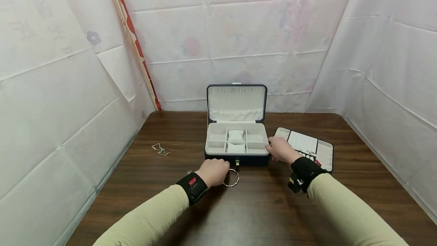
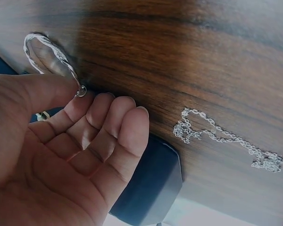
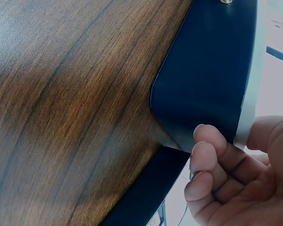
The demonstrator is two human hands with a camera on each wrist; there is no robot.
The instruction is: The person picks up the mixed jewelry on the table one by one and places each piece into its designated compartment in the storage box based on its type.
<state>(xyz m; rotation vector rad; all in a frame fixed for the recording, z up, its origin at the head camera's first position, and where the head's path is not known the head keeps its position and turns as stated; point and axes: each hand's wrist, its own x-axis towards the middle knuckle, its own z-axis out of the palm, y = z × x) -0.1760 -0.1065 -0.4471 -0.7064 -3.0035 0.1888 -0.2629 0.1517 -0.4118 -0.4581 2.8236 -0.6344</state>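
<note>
White sheets [image 1: 225, 33] hung behind the brown bench [image 1: 246, 215]. My left grip [image 1: 213, 172] pinched one bracelet [image 2: 60, 55] in front of one open jewelry box [image 1: 218, 159]; my right grip [image 1: 281, 150] clamped the box's right side. Counted two chains [image 2: 233, 137] left, one tray [image 1: 302, 142] right.

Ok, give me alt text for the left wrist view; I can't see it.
The left grip pinches a twisted silver bracelet. A silver chain lies loosely on the wood-grain table at the picture's right, and part of a dark blue box shows behind the grip.
</note>
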